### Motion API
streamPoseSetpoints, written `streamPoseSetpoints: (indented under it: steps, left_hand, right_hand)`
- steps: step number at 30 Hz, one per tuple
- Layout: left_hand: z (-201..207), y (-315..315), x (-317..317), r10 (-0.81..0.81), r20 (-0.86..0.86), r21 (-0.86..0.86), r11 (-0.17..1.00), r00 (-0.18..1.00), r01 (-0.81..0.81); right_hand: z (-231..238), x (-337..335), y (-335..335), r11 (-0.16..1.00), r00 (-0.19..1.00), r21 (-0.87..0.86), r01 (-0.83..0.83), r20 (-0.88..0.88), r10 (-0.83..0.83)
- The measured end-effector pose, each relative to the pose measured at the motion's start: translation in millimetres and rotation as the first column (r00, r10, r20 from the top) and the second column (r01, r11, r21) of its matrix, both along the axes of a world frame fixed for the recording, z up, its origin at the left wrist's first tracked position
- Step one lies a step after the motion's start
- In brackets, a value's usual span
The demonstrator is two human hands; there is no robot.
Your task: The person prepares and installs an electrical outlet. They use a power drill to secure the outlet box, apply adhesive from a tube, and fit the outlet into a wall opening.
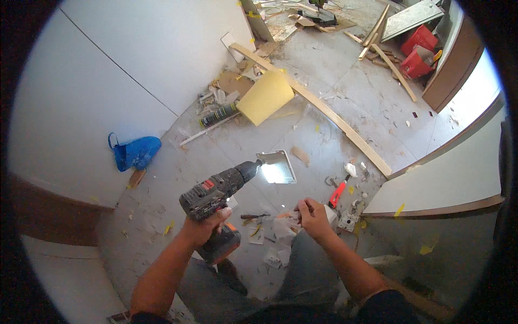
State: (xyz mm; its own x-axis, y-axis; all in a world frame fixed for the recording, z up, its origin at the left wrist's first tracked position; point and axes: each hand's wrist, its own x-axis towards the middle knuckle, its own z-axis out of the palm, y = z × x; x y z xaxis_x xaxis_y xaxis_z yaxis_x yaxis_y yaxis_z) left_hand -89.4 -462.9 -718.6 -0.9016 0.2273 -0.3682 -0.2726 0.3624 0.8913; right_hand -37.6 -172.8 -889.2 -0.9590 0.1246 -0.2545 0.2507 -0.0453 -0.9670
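Observation:
A dark, dusty cordless drill (215,190) is in my left hand (204,229), whose fingers wrap round its grip. Its chuck points up and to the right, over a brightly lit rectangular plate with a pale rim (286,168). My right hand (313,217) is closed in front of my right knee; what its fingers hold, if anything, is too small to make out. Below it a clear plastic bag (283,229) lies by my leg. Pliers (253,216) rest on the floor between my hands. Right of my right hand is a tool with a red handle (338,194).
A long wooden strip (340,121) crosses the floor diagonally. Near the left wall lie a blue bag (137,153), a spray-type can (218,115) and a yellow foam-like piece (265,98). Red buckets (416,63) and wood scraps stand far right. A pale panel (431,186) borders my right side.

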Motion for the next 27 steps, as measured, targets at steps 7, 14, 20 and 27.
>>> streamPoseSetpoints:
  steps: [7,14,20,27]
  left_hand:
    - [68,27,-19,0.055,-0.384,-0.033,0.997,0.922,-0.073]
    - [55,44,-69,0.421,-0.335,0.309,0.894,0.843,-0.324]
    - [-2,69,-190,0.495,-0.109,0.437,0.802,0.862,-0.406]
    - [-9,44,-320,0.335,0.208,0.385,0.836,0.919,-0.392]
  right_hand:
    - [1,-49,55,0.992,0.996,0.109,0.069,-0.059,-0.063]
    - [-68,-204,88,0.92,0.993,0.378,0.102,-0.098,-0.07]
    - [-100,-367,99,0.742,1.0,0.671,0.001,-0.018,0.015]
    - [-133,-590,96,0.662,0.996,0.749,0.027,0.034,-0.079]
